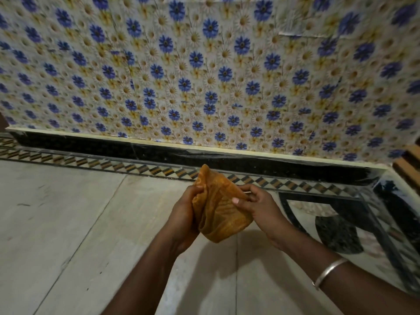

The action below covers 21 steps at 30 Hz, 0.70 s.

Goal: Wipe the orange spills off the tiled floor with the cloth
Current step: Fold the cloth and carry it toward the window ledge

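Head view, looking down at both hands held out over the floor (56, 223), close to the foot of a wall (204, 76).

Cloth (221, 212): orange, ribbed and bunched, held in the air between the two hands, clear of the floor. Its upper corner stands up in front of the border (113, 165); its lower fold hangs rounded below the palms.

Left hand (183, 214): forearm enters from the lower edge and rises toward centre. The back of the hand faces left, and the fingers are curled round the cloth's left edge, gripping it; the fingertips (198, 186) show at the top of the fold.

Right hand (261, 208): forearm enters from the lower right corner and slants up and left, wrist slightly bent. The thumb (236, 200) presses on the near face of the cloth and the forefinger lies behind its right edge, pinching it. The remaining fingers are loosely bent, just beside the cloth. A bangle (329, 271) circles the forearm.

Surroundings: the floor is pale large tiles; a dark inlay (336, 233) lies at right, below the right hand. The border is a strip of chequered diamonds beneath a black skirting (227, 159). The wall carries a blue and cream flower pattern. The arms' shadow (227, 269) falls on the tiles under them.
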Tool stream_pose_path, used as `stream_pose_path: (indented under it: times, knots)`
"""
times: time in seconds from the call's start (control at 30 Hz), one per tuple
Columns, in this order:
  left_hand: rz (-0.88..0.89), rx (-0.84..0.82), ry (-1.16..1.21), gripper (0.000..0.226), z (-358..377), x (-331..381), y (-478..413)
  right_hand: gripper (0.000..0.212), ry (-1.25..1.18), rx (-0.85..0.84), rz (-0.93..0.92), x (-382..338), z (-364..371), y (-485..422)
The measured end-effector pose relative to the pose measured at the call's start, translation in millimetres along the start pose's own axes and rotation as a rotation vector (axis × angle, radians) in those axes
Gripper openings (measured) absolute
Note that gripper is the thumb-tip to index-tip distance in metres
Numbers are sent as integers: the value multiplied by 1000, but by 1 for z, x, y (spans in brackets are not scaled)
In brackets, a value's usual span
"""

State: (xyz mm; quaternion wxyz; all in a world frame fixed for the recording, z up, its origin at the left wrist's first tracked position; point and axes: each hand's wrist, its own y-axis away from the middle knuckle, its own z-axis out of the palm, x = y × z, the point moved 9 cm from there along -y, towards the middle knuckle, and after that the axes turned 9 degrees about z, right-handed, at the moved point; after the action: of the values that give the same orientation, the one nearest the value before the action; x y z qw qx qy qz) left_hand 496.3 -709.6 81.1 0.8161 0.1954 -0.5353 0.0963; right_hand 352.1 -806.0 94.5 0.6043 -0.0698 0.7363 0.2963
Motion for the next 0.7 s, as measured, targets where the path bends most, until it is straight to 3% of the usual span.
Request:
stream_pose_path:
  times: [0.13, 0.2, 0.3, 0.4, 0.5, 0.6, 0.7]
  knots:
    - [84, -72, -97, 47, -7, 18, 1, 14, 15, 11, 10, -2, -8, -3]
    - [124, -153, -293, 35, -3, 23, 1, 13, 49, 11, 5, -1, -9, -6]
    - [178, -125, -463, 17, -7, 33, -4, 13, 84, -29, -7, -3, -5, -7]
    - [179, -147, -483, 18, -1, 51, -8, 24, 64, -128, -41, -15, -1, -5]
    - [164, -330, -614, 17, 17, 71, -12, 40, 182, -302, -50, -28, 14, 3]
    - [126, -496, -712, 15, 36, 90, -12, 32, 295, -392, -13, -29, 24, 9]
    - [120, -464, -712, 19, 37, 106, -19, 28, 259, -403, -7, -28, 32, 13]
